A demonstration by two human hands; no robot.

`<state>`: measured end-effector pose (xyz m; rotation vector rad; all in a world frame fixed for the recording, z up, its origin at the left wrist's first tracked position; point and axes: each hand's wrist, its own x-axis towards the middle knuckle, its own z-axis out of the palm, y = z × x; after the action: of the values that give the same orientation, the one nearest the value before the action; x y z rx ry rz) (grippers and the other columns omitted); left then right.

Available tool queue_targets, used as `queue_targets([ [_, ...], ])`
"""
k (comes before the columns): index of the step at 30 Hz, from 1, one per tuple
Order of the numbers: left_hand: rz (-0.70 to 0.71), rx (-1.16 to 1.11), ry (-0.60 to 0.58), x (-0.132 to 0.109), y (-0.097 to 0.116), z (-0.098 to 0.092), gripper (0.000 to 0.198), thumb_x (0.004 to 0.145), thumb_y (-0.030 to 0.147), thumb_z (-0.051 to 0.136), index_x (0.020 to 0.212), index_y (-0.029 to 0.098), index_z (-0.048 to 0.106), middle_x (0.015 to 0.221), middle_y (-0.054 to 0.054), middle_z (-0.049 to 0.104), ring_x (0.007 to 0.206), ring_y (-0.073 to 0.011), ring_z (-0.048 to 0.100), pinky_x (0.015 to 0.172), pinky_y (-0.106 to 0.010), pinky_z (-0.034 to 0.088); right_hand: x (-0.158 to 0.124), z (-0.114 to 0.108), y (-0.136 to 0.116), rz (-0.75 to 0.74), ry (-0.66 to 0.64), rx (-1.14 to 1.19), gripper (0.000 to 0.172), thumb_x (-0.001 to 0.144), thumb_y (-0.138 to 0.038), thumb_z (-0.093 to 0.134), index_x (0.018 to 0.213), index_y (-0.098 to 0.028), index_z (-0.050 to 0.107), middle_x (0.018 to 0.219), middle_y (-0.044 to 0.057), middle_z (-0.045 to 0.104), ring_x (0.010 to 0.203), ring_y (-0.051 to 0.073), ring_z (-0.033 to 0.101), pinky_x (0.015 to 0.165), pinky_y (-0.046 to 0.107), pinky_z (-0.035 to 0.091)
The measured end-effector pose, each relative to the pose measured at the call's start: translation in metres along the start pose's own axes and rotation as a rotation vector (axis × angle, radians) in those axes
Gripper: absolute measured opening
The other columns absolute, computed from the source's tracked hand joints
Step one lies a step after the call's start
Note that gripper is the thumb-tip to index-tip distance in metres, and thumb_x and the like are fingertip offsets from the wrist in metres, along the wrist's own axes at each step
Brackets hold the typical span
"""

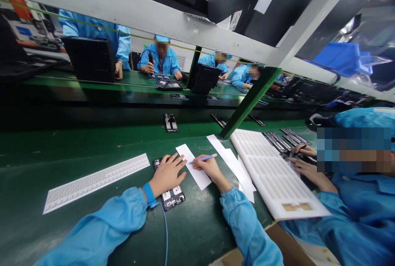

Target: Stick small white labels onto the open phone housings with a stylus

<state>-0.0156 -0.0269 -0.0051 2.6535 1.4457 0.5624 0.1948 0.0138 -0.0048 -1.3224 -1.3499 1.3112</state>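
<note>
Pinching pen [207, 157] w/ R hand [212, 170], tip at dotted sheet [201, 180], approx 6 o'clock from view ctr. Holding L hand [166, 176], fingers spread, over phone frame [173, 202], 8 o'clock from sheet. Also seen: patterned strip [96, 184], 9 o'clock; white slotted tray [271, 171], 3 o'clock.

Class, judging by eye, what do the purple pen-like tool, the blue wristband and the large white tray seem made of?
Purple pen-like tool: probably hard plastic, smooth; its shaft looks straight and slim.
Blue wristband: perhaps elastic fabric or rubber, matt; it wraps closely, but no weave shows.
Large white tray: foam or moulded plastic, dull; its thick edge and soft-looking surface fit either.
</note>
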Motion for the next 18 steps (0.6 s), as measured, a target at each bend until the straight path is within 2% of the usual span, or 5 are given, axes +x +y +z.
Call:
queue_targets([
  [18,0.007,-0.010,0.009,0.0007,-0.0022,0.0061,0.044,0.094,0.040,0.048,0.137,0.031,0.053,0.145,-0.003,0.049,0.135,-0.0297,0.040,0.108,-0.049,0.028,-0.0044,0.0007,-0.0065,-0.027,0.002,-0.004,0.023,0.067,-0.038,0.078,0.071,-0.016,0.072,0.064,0.006,0.073,0.057,0.018,0.068,0.055,0.026,0.053],
])
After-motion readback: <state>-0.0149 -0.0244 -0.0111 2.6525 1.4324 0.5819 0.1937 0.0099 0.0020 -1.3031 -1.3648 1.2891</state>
